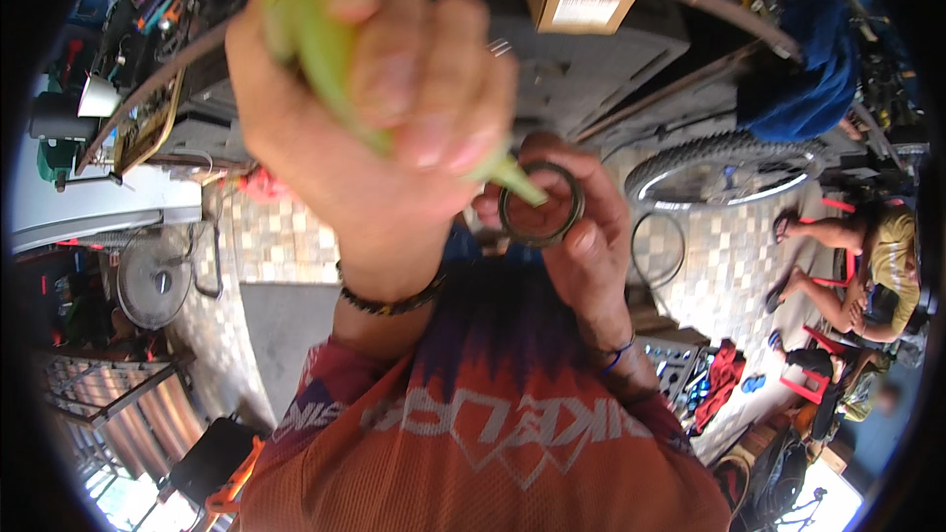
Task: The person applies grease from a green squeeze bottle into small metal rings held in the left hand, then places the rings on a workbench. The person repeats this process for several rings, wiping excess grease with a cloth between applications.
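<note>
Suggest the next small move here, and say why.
Perhaps guide the tip of the green tool to the inner edge of the ring: the left hand grips the tool, its tip angled at the ring's opening, and the right hand holds the ring. Whether they touch is unclear.

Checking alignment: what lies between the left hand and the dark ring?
In the head view, a yellow-green nozzle extends from the left hand to the dark ring, its tip overlapping the opening.

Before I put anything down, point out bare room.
Tiled floor between the bicycle wheel and the seated person; the grey patch between the fan and orange shirt. Crowded: around the ring, with left hand and right hand close.
</note>
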{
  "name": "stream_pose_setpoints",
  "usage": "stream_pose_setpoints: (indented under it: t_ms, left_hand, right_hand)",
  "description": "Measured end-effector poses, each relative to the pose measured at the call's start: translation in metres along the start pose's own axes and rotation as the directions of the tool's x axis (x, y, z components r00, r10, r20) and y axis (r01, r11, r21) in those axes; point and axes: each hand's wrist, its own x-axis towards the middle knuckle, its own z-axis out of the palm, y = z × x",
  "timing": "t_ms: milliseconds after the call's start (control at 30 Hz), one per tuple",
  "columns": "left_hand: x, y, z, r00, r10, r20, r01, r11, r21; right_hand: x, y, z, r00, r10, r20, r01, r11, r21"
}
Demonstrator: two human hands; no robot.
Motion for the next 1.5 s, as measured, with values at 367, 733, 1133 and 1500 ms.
stream_pose_setpoints:
  t_ms: [367, 733, 1133, 1500]
  left_hand:
    - [-0.075, 0.087, -0.019, 0.887, 0.241, -0.395, -0.2, 0.97, 0.142]
    - [-0.134, 0.104, -0.036, 0.629, 0.42, -0.654, -0.195, 0.9, 0.39]
    - [-0.125, 0.089, -0.032, 0.548, 0.37, -0.75, -0.026, 0.904, 0.427]
    - [-0.112, 0.003, -0.024, 0.709, 0.202, -0.675, 0.485, 0.556, 0.675]
  right_hand:
    - [0.111, -0.115, -0.009, 0.93, -0.362, 0.068, 0.326, 0.724, -0.608]
    - [0.192, -0.133, -0.019, 0.918, -0.34, 0.203, 0.129, -0.228, -0.965]
    - [0.172, -0.131, 0.018, 0.885, -0.359, 0.295, 0.284, -0.085, -0.955]
    - [0.072, -0.038, 0.061, 0.882, 0.049, 0.468, 0.428, 0.332, -0.841]
